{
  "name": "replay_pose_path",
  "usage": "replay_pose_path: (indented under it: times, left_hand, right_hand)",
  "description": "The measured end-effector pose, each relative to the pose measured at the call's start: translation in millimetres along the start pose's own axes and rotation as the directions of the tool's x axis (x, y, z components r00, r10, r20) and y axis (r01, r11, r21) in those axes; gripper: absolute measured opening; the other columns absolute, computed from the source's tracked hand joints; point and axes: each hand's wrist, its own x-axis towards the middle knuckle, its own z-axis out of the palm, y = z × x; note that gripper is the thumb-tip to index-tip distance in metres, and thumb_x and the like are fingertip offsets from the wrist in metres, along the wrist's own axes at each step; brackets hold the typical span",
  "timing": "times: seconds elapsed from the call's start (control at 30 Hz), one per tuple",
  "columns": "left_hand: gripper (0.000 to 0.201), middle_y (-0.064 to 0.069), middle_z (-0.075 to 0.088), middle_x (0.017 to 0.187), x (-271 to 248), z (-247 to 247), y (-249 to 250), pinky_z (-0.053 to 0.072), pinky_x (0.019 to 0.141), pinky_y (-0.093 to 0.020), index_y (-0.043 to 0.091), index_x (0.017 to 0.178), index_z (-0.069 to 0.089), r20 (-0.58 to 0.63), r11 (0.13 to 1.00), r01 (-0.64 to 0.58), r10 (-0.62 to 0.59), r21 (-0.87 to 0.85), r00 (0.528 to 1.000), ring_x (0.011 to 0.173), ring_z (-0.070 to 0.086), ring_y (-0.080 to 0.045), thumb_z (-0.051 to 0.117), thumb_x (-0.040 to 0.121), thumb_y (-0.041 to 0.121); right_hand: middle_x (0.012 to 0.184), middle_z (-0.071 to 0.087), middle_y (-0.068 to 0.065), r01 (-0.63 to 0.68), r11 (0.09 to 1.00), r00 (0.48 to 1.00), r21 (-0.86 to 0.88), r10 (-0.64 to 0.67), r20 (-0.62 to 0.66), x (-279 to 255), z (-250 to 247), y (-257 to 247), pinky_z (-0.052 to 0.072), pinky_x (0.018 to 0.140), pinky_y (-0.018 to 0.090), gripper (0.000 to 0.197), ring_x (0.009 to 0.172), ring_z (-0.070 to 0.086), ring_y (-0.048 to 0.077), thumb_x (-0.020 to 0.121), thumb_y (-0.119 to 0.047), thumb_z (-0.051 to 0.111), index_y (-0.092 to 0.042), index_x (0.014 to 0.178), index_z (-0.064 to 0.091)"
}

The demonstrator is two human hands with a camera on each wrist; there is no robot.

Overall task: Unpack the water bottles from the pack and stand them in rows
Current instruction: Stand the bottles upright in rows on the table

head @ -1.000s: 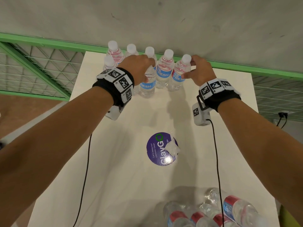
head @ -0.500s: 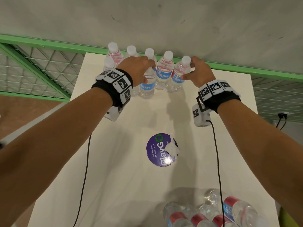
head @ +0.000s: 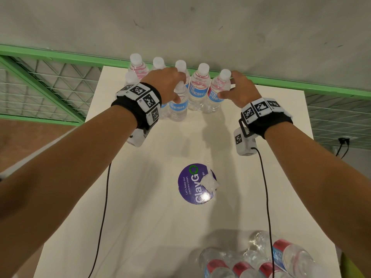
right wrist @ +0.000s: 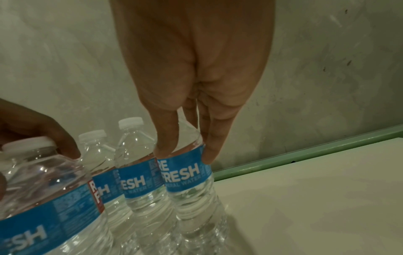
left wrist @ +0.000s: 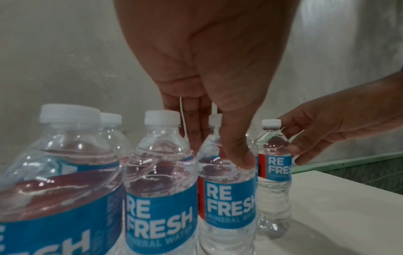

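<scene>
Several clear water bottles with white caps and blue labels stand in two rows at the far end of the white table (head: 152, 221). My left hand (head: 172, 91) reaches over a front-row bottle (head: 178, 110) and grips it at the shoulder. In the left wrist view the thumb presses that bottle (left wrist: 229, 198) with the fingers behind its neck. My right hand (head: 227, 85) holds the rightmost back-row bottle (head: 213, 101). In the right wrist view thumb and fingers pinch this bottle (right wrist: 185, 174) just above its label. Both bottles stand upright on the table.
The torn pack (head: 251, 261) with several bottles lying in it sits at the near right edge. A round purple sticker (head: 192, 185) with a crumpled bit of plastic (head: 209, 182) lies mid-table. A green rail (head: 60, 57) and a grey wall close off the far side.
</scene>
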Motion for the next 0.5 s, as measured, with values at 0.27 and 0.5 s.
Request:
replay_pose_path:
  times: [0.27,0.5]
  left_hand:
    - [0.072,-0.016,0.039,0.139,-22,11,6,0.027,0.108,-0.046,0.014,0.139,0.036,-0.145,0.987,-0.162,0.157,-0.021,0.977,0.128,0.037,-0.036,0.073,0.078,0.025]
    - [0.032,-0.010,0.049,0.127,-123,40,75,0.038,0.095,-0.042,0.014,0.117,0.056,0.016,0.895,-0.422,0.429,-0.141,0.903,0.117,0.047,-0.029,0.058,0.089,0.029]
  right_hand:
    - [0.152,0.031,0.010,-0.092,0.983,0.992,-0.160,0.105,0.075,-38,-14,0,0.032,0.111,0.039,0.090,0.136,0.037,0.026,0.080,-0.037,0.071,-0.009,0.148,0.020]
    - [0.135,0.047,-0.002,0.061,0.970,0.857,-0.235,0.070,0.510,-193,-24,-26,0.043,0.094,0.027,0.060,0.111,0.053,0.015,0.079,-0.040,0.070,-0.030,0.132,0.045]
